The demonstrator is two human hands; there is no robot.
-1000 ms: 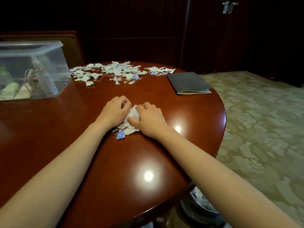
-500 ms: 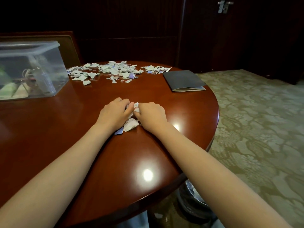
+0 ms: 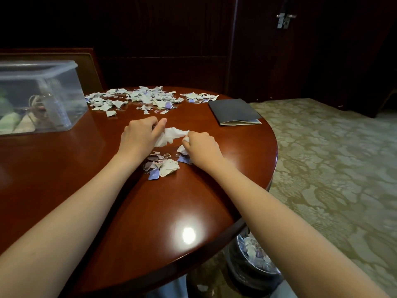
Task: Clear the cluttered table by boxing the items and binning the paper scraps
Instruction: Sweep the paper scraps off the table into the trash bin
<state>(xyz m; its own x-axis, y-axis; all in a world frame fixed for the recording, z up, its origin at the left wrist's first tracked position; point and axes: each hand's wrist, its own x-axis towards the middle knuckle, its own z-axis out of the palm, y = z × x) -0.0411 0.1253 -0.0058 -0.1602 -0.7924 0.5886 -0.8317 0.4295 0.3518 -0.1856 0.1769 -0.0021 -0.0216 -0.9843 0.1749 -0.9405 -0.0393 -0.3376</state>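
1. Head view: a clear plastic box (image 3: pixel 43 93) sits left on the shiny table (image 3: pixel 64 179).
2. The left hand (image 3: pixel 139 138) grips a soft crumpled tissue (image 3: pixel 171 135); the right hand (image 3: pixel 202 147) pinches its other end.
3. Jagged paper scraps (image 3: pixel 165 168) lie between the wrists.

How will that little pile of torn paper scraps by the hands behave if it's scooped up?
Likely very light and loose: the scraps lie as separate torn bits, so some may drop from a grip. They should slide easily, since the table is glossy enough to show reflections.
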